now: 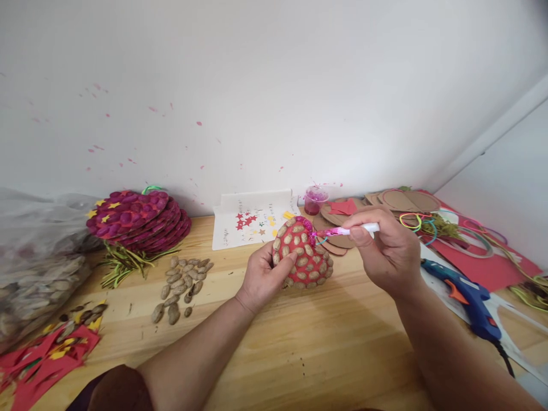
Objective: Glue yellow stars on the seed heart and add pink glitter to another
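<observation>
A red disc studded with peanuts [306,257] is tilted up over the table, and my left hand [268,274] grips its left edge with the thumb on its face. Magenta paint covers part of the disc's upper edge. Between the thumb and fingers of my right hand [383,248] is a white-handled paintbrush [359,229], its magenta-coated tip touching the disc at the upper right. Behind the disc stands a clear plastic cup of magenta paint [315,200]. Loose peanuts [184,279] lie on the table to the left of my left hand.
Painted discs [139,220] are stacked at left, beside a plastic bag of peanuts [43,285] and red paper scraps [51,357]. A paper with star cutouts [226,228] lies at the back. At right are cardboard discs [411,200], coloured cords and a blue glue gun [468,299].
</observation>
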Demonstrator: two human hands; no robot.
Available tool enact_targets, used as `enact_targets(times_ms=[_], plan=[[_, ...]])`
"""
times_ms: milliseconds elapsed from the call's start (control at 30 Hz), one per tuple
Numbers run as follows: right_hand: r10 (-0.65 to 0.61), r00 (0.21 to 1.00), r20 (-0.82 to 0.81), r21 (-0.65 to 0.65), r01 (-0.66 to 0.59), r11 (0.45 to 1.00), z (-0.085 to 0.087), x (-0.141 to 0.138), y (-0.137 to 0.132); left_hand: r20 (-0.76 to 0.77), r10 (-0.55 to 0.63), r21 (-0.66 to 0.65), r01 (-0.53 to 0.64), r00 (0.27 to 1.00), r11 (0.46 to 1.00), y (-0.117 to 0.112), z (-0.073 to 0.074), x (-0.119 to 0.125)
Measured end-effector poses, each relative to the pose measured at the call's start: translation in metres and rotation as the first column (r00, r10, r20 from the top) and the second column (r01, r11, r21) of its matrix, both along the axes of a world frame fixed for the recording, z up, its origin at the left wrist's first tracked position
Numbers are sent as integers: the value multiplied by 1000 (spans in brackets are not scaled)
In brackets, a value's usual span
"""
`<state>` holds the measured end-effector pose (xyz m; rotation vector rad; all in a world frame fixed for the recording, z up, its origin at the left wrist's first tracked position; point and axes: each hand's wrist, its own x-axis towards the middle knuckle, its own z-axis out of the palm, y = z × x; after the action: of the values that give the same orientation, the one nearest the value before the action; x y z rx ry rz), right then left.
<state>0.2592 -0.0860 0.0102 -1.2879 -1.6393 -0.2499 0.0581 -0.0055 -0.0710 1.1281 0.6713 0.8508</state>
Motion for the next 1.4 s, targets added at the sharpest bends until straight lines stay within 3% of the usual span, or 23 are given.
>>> enact_targets(times_ms=[333,633,1067,1400], plan=[[-10,1000,29,8,10,1000,4,-1,-1,-87,24,161,-10,996,987,-3,3,-3],[6,995,100,61,-12,998,5,-8,-1,-146,87,337,-33,985,941,-4,4,-4],[-36,889,456,77,1,997,11,-26,-10,-194,210,654,-33,958,756,-9,10,-8],[-36,911,411,68,8,998,12,-26,-10,-189,255,716,-44,948,696,-10,16,-7]])
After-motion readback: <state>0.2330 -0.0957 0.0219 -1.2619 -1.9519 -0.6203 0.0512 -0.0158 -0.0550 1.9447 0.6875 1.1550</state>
